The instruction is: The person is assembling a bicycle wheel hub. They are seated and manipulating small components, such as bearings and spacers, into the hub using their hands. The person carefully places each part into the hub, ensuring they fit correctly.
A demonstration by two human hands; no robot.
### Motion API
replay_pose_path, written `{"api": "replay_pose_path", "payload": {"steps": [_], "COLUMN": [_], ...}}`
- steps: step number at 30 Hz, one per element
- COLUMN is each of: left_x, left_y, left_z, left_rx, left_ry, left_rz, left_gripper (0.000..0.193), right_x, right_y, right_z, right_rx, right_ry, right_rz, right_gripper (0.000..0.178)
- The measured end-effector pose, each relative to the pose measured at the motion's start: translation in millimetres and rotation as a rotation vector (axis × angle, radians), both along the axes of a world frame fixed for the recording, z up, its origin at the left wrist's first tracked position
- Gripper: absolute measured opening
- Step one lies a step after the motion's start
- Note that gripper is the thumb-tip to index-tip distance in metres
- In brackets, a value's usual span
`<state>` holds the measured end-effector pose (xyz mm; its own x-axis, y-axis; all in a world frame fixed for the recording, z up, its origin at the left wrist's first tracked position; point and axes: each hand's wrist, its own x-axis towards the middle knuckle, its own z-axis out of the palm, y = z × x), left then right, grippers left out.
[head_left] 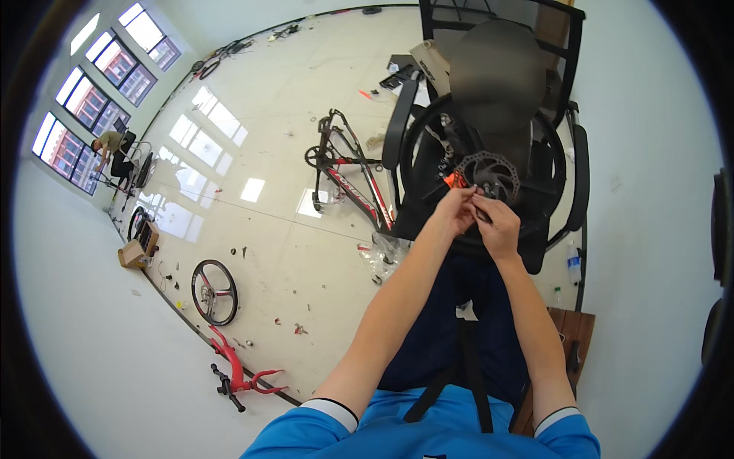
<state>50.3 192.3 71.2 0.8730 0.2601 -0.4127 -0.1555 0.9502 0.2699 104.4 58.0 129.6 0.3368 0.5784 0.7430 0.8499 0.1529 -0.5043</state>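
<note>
My left hand (456, 210) and my right hand (497, 227) meet just below a disc brake rotor (511, 170), with fingertips pinched together. Whatever small piece they hold is hidden by the fingers. The rotor sits at the hub of a black bicycle wheel (410, 145), which lies flat across the seat of a black office chair (579, 180). Something bright orange (454, 180) shows beside my left fingertips. Small dark metal parts (446, 138) are scattered left of the rotor.
A black-and-red bicycle frame (354, 191) lies left of the chair, near a clear plastic bag (382, 256). Further left are a spoked wheel (229, 292), a red fork assembly (235, 369) and a cardboard box (133, 255). Another person (115, 149) bends over a bicycle. A water bottle (573, 268) stands right.
</note>
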Motion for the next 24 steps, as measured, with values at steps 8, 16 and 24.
{"api": "replay_pose_path", "payload": {"steps": [8,16,24], "left_x": [9.6,6.2,2.7], "left_y": [-6.8,-11.7,-15.3], "left_z": [28.7,24.3,47.7], "left_rx": [0.176,0.01,-0.02], "left_ry": [0.32,0.208,0.291], "left_rz": [0.113,0.145,0.101], "left_gripper": [0.01,0.012,0.009], "right_x": [5.4,5.3,8.3], "right_y": [-2.4,0.1,3.9], "right_z": [-8.3,-15.6,-17.2], "right_rx": [-0.053,-0.037,-0.07], "right_ry": [0.052,0.152,-0.023], "right_rz": [0.074,0.064,-0.019], "right_gripper": [0.027,0.021,0.015]}}
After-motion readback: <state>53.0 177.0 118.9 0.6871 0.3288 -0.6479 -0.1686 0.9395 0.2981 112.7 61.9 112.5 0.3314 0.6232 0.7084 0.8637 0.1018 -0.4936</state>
